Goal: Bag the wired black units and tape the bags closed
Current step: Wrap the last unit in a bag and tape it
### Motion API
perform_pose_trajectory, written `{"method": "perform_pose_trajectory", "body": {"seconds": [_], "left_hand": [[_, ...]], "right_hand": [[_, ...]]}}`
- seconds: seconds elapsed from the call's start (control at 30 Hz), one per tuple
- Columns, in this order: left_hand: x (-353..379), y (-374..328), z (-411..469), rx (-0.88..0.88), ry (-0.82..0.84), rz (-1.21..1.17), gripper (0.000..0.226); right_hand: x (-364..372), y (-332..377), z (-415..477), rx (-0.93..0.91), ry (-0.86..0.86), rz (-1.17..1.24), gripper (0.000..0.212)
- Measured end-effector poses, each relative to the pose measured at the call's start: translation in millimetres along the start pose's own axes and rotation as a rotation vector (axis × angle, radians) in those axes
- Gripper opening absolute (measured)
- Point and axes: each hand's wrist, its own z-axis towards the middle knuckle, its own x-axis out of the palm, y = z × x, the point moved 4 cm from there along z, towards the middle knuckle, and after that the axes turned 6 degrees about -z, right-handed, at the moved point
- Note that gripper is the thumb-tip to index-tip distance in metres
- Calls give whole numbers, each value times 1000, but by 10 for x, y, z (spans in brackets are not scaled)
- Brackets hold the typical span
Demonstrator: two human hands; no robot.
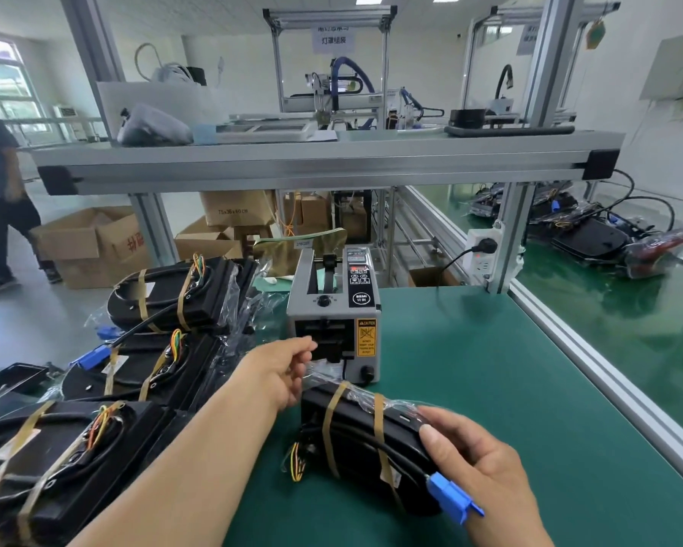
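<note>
A black wired unit (355, 440) with tan tape bands lies in a clear bag on the green mat, a blue connector (452, 497) and coloured wires sticking out. My right hand (478, 463) grips its near end with the thumb on top. My left hand (280, 373) reaches to the outlet of the grey tape dispenser (334, 309), fingertips pinched at the slot; whether tape is between them is not visible. The bag's open end lies crumpled just below that hand.
Three more bagged black units (166, 298) (134, 369) (51, 456) are stacked along the left of the bench. An aluminium shelf frame (324, 159) runs overhead. A conveyor with further units (592, 234) lies right. Cardboard boxes (95, 246) and a walking person are at left.
</note>
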Motion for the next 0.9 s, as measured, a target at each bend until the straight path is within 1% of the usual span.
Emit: {"method": "perform_pose_trajectory", "body": {"seconds": [0.1,0.17,0.33,0.43,0.53,0.6,0.67,0.7,0.77,0.8,0.87,0.9], "left_hand": [[102,7,100,26,23,-59,23],[166,-2,121,65,18,-51,26],[220,-9,201,77,-12,-101,23],[243,8,247,56,-35,-122,27],[271,5,305,103,-79,-115,30],[259,9,267,111,-102,-116,28],[212,0,144,131,-150,-135,20],[171,-17,42,176,-179,-128,19],[65,-65,-250,326,-225,-48,23],[20,-82,-445,417,-212,9,24],[-25,-45,-870,574,-93,108,24],[-13,11,-1073,620,-11,161,23]], "right_hand": [[3,0,-15,6,-5,-17,28],[6,3,-20,1,-17,-9,23],[-12,-37,-29,8,-44,26,28],[-34,-48,-42,18,-58,31,28],[-62,-40,-62,25,-67,38,28],[-57,-20,-77,38,-58,63,29],[-42,4,-93,47,-45,77,28],[-32,17,-100,49,-41,79,28],[-15,31,-106,58,-44,79,22],[-2,35,-103,62,-51,78,20],[14,27,-98,73,-76,82,22],[20,20,-94,87,-93,96,23]]}}
